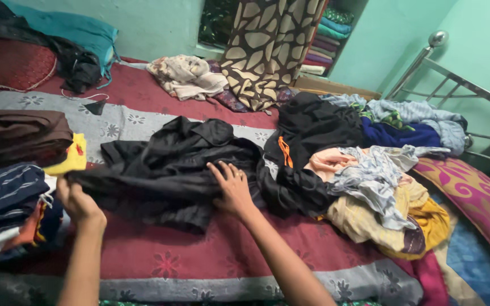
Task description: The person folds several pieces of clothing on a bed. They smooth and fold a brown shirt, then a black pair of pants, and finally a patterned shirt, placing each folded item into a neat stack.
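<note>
A black garment lies spread on the bed's red and grey floral cover. My left hand grips the garment's left edge, fingers closed on the cloth. My right hand presses flat on the garment's right part, fingers apart. To the right lies a loose heap of clothes in black, peach, pale blue and yellow.
Folded clothes are stacked at the left, with a brown folded piece and a yellow cloth. A cream cloth and a patterned curtain are at the back. A metal bed rail and a pink pillow are at the right.
</note>
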